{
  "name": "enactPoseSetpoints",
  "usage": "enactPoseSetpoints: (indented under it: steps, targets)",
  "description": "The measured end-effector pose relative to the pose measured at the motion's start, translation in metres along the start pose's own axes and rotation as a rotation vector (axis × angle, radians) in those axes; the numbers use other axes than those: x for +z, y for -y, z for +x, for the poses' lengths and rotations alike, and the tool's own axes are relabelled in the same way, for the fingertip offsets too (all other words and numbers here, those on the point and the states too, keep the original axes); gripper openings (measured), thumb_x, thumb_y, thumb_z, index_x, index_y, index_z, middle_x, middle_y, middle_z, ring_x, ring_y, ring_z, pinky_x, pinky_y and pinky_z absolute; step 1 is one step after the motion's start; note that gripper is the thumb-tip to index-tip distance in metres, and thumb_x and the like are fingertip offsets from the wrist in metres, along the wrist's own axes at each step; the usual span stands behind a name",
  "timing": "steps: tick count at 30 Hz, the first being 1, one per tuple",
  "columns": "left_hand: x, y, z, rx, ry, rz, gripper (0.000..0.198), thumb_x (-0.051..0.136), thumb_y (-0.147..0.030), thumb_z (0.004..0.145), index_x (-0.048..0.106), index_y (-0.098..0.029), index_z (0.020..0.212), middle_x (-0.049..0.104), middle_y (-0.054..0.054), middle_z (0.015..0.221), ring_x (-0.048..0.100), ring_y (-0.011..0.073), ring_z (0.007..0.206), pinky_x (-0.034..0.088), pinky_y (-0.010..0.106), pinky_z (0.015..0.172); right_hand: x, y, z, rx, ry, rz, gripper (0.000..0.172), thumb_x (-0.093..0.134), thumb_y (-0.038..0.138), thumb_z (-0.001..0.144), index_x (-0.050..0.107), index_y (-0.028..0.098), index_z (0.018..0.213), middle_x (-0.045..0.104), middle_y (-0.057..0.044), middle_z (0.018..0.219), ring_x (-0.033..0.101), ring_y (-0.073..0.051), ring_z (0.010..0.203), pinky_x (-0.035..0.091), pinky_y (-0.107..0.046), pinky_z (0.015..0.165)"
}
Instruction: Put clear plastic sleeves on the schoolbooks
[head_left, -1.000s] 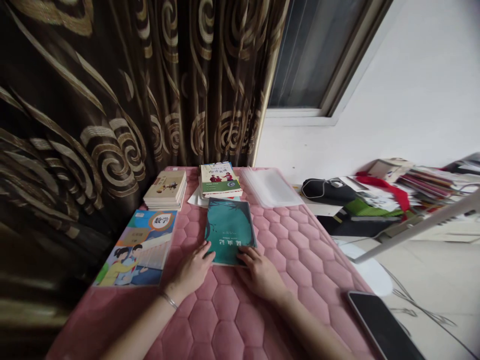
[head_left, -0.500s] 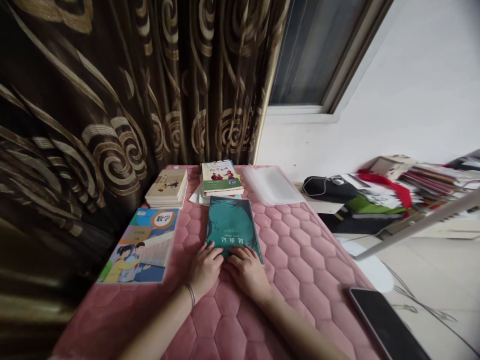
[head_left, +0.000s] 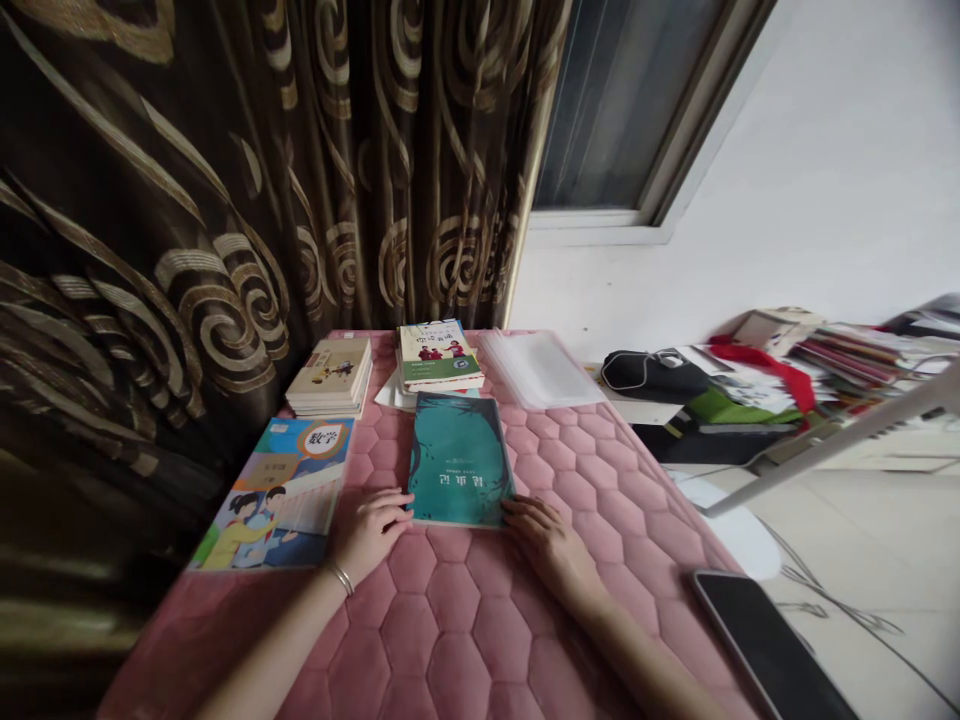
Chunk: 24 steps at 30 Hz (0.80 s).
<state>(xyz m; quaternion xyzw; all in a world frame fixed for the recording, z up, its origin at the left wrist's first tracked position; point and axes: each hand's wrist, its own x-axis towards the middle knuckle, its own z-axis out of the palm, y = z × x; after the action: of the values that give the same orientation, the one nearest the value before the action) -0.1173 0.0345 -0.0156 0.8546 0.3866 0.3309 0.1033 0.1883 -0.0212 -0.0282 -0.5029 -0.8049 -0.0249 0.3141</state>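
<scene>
The teal softcover book (head_left: 459,460): where does it lie in the head view?

Flat on the pink quilted mat (head_left: 450,610), near the middle, with its printed title upside down to the wearer.

And the hands?

Both are palm down, and neither pinches anything. The left hand (head_left: 367,532) lies flat with its fingers loosely together, the fingertips at the book's left edge near the lower corner. The right hand (head_left: 553,545) lies the same way, its fingertips at the lower right corner. Whether either one presses, I cannot tell.

Anything on the wrists?

A thin silver bangle (head_left: 340,577) on the left one.

What sits around the book?

Just to its left, beside the left hand, lies a maths textbook (head_left: 274,495) with cartoon children on the cover. Beyond the teal book are a stack of paperbacks (head_left: 330,378), a green-bordered book (head_left: 441,358) on loose white paper (head_left: 390,398), and a clear plastic sleeve (head_left: 540,370). A dark curtain with gold swirls (head_left: 187,200) hangs along the left side.

And to the right?

A black smartphone (head_left: 765,645) lies at the mat's edge. Farther off are a black pouch (head_left: 652,377) and a red scarf (head_left: 765,365).
</scene>
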Motion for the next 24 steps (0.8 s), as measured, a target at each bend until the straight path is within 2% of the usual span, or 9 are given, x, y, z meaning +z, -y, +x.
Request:
enactPoseSetpoints:
  steps: [7,11,14,19,22,24]
  targets:
    - [-0.003,-0.001,0.0,0.031,0.023,0.045,0.015,0.062,-0.014,0.083,0.072,-0.025,0.081,0.074,0.002,0.101,0.064,0.0204,0.103,0.055,0.043,0.09,-0.008,-0.01,-0.008,-0.023,0.039,-0.046,0.029,0.052,0.012,0.088,0.07,0.023,0.107,0.069,-0.005,0.115,0.06,-0.024,0.113,0.049,-0.047,0.096]
    - [-0.005,-0.008,-0.001,0.048,0.029,0.103,0.017,0.059,-0.01,0.081,0.07,-0.023,0.081,0.073,0.003,0.104,0.061,0.0219,0.106,0.053,0.044,0.091,-0.009,-0.006,-0.006,-0.021,0.042,-0.072,0.029,0.05,0.011,0.088,0.07,0.021,0.107,0.069,-0.006,0.114,0.06,-0.025,0.113,0.049,-0.046,0.096]
    - [-0.003,-0.022,0.003,0.051,0.05,0.156,0.012,0.063,-0.011,0.075,0.068,-0.021,0.081,0.071,0.005,0.104,0.059,0.0252,0.109,0.05,0.048,0.094,-0.01,0.005,-0.001,0.004,0.043,-0.071,0.027,0.05,0.014,0.089,0.069,0.021,0.107,0.069,-0.008,0.113,0.058,-0.025,0.114,0.047,-0.046,0.097]
    - [0.021,-0.049,0.019,0.098,0.103,0.202,0.014,0.063,-0.013,0.078,0.068,-0.022,0.088,0.07,0.004,0.105,0.057,0.0245,0.113,0.04,0.053,0.103,0.006,0.042,0.021,0.018,0.066,-0.035,0.026,0.059,0.021,0.086,0.067,0.021,0.111,0.069,-0.009,0.113,0.056,-0.027,0.117,0.044,-0.048,0.101]
    - [0.036,-0.054,0.026,0.108,0.092,0.208,0.022,0.057,-0.005,0.08,0.069,-0.022,0.084,0.071,0.003,0.1,0.059,0.0215,0.109,0.039,0.05,0.104,0.023,0.056,0.033,0.024,0.026,-0.033,0.018,0.062,0.018,0.085,0.07,0.021,0.101,0.071,-0.008,0.103,0.059,-0.025,0.111,0.045,-0.046,0.1]
    - [0.039,-0.051,0.027,0.095,0.078,0.195,0.022,0.057,-0.005,0.08,0.07,-0.023,0.081,0.072,0.002,0.096,0.06,0.0208,0.106,0.04,0.049,0.103,0.031,0.058,0.037,0.025,0.013,-0.039,0.013,0.064,0.017,0.084,0.071,0.021,0.094,0.072,-0.007,0.099,0.06,-0.024,0.108,0.047,-0.044,0.098]
